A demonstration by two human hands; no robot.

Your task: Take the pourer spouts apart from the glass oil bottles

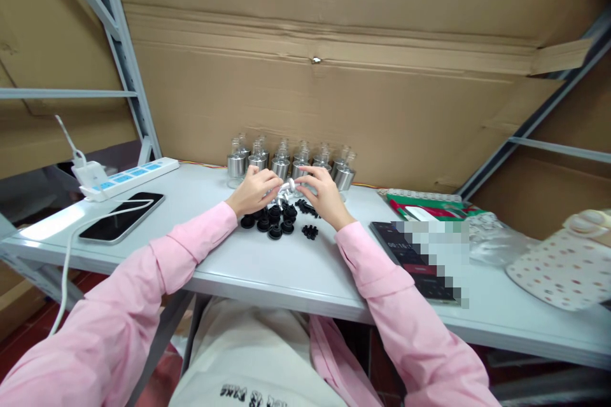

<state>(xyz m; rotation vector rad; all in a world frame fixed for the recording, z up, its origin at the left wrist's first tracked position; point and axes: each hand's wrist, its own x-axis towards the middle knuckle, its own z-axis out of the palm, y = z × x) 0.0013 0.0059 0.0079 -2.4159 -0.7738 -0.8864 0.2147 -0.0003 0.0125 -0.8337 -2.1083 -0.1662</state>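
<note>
Over the middle of the table, my left hand (258,190) and my right hand (323,194) face each other with bent fingers. Between their fingertips is a small white, shiny part (289,186), pinched from both sides; its exact kind is too small to tell. More small whitish parts lie just beneath it, partly covered by my fingers. Several round black stepped caps (275,231) are grouped nearer to me. Small black pieces (310,231) form clusters to their right. Behind my hands stand rows of clear glass bottles (237,164) with silver bands, partly hidden by my fingers.
On the left are a white power strip (138,177) with a plugged-in charger and a black-screened phone (123,217) on a cable. A second phone (405,254), partly pixelated, lies right of my right wrist. Plastic bags (496,238) and a dotted item (563,270) sit farther right. Cardboard (334,108) walls the back.
</note>
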